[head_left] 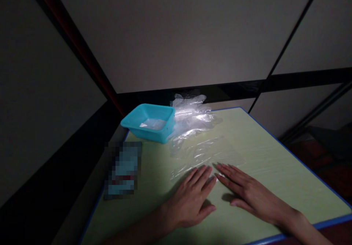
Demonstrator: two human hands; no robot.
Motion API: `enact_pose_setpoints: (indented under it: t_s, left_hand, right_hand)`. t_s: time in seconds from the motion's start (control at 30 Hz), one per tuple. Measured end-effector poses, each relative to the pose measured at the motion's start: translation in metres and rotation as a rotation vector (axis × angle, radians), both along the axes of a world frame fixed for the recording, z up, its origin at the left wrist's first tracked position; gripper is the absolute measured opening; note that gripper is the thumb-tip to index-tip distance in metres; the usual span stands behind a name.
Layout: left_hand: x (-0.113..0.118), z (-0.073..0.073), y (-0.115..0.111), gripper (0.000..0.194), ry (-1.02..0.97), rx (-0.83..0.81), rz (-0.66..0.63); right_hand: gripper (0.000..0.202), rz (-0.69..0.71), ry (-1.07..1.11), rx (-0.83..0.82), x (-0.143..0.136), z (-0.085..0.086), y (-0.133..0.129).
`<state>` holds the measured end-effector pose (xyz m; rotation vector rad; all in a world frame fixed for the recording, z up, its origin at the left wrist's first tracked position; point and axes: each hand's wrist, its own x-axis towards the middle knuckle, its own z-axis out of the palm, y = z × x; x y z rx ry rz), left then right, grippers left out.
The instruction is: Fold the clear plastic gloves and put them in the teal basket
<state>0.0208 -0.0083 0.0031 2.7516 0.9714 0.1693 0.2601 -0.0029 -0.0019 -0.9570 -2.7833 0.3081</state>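
Note:
A thin clear plastic glove or film (pixel 209 151) lies spread on the table, creased and see-through; its exact outline is hard to make out. My left hand (pixel 192 197) rests palm down with fingers stretched out, the fingertips at the plastic's near edge. From the other side my right hand (pixel 244 188) lies flat too, fingers extended, its tips touching or close to the same edge. Neither hand grips anything. Beyond the film is a loose heap of clear disposable plastic gloves (pixel 192 115), with finger shapes showing at its edges.
A turquoise plastic basket (pixel 148 133) stands at the table's back left, with something whitish inside. A blurred-out flat item (pixel 123 170) lies at the left edge. The pale green table (pixel 275 171) has a blue rim and stands near light panels (pixel 187 36).

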Motion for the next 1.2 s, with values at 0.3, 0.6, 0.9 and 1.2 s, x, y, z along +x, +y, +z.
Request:
enact_pose_setpoints:
  t_s: [0.3,0.6,0.9,1.2]
  left_hand:
    - [0.000,0.006,0.000,0.056,0.011,-0.069,0.000]
    - [0.001,0.007,0.001,0.065,0.052,-0.081,-0.003]
    - [-0.006,0.008,0.002,0.069,0.013,-0.025,0.057]
    - [-0.019,0.003,0.020,0.059,-0.036,0.027,0.166]
  right_hand:
    - [0.060,-0.045,-0.021,0.014,0.015,-0.003,0.000]
    - [0.057,-0.193,-0.029,0.044,0.043,-0.004,0.002]
    - [0.053,-0.173,-0.059,0.117,0.044,-0.002,0.020]
    - [0.055,-0.083,-0.021,0.019,0.036,0.004,-0.010]
